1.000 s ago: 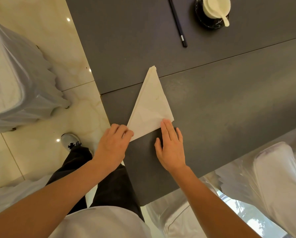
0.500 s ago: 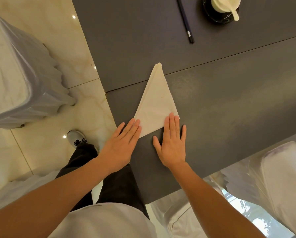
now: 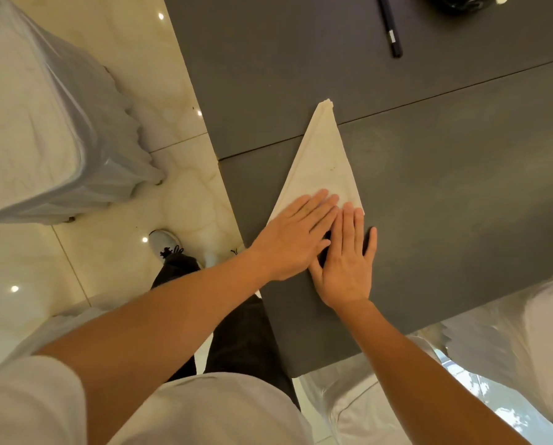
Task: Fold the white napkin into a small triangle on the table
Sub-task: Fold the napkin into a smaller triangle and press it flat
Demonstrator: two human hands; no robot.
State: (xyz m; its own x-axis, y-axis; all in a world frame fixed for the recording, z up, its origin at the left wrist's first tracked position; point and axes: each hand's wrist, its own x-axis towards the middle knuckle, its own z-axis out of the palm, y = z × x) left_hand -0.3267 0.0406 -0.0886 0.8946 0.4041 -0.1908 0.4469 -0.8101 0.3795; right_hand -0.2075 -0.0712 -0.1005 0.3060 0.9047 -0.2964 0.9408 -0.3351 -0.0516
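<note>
White napkin [image 3: 321, 168], folded to a narrow triangle, lies at frame centre on the dark grey table [image 3: 445, 187], its apex toward the top. Left hand [image 3: 296, 237] rests flat, fingers extended together, pressing the napkin's lower portion. Right hand [image 3: 345, 261] lies flat alongside, fingertips on the napkin's lower right corner, thumb under the left hand. Neither grips anything.

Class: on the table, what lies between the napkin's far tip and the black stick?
Only bare grey table, crossed by one seam, between napkin and stick, in the head view.
</note>
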